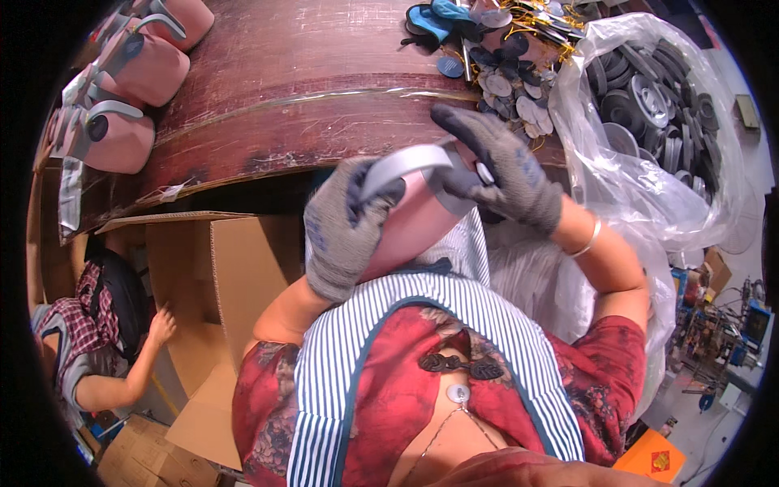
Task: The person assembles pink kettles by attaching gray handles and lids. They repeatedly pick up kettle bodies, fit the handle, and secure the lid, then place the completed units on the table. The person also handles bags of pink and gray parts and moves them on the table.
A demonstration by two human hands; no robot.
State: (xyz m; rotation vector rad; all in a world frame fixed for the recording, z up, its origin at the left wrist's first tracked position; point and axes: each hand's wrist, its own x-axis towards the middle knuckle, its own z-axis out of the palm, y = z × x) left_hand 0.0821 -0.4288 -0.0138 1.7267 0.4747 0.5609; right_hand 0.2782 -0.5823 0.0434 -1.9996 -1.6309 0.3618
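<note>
A pink jug (414,217) with a pale grey handle (406,165) is tilted in front of my chest, just off the table's near edge. My left hand (345,227), in a grey work glove with dark fingertips, wraps round its left side by the foot of the handle. At the jug's grey upper end sits my right hand (507,166), gloved alike. Its thumb presses across the rim while the other fingers reach round the far side. Something small and white (485,172) shows by the right thumb; its kind is unclear. The right fingers partly hide the jug's top.
Several similar pink jugs (122,142) line the left of the worn reddish table (308,57). Round grey discs and tags (519,89) lie at the back right. Beside them, a clear plastic bag (568,105) holds dark lids. An open carton (251,260) and another person's hand (162,325) are at left.
</note>
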